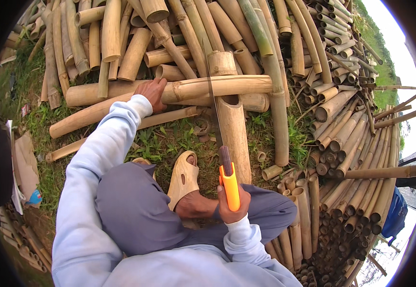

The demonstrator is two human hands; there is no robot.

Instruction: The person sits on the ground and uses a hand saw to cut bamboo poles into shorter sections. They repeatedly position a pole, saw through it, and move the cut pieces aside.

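A long tan bamboo pole (246, 83) lies crosswise in front of me, resting over another bamboo piece (234, 138) that points toward me. My left hand (152, 93) is wrapped over the pole, left of its middle. In my right hand (232, 202) is the orange handle of a hand saw (230, 184), held in front of my bent knee. Its thin blade points away from me and crosses the pole to the right of my left hand. Whether the teeth sit in a cut cannot be made out.
Cut bamboo poles (136, 55) are heaped at the far side. Stacked bamboo (346, 138) fills the right, with upright pieces (305, 215) near my right knee. Grass (165, 138) shows around my sandal (184, 179). Cardboard (25, 162) lies at left, and a blue bag (396, 215) hangs far right.
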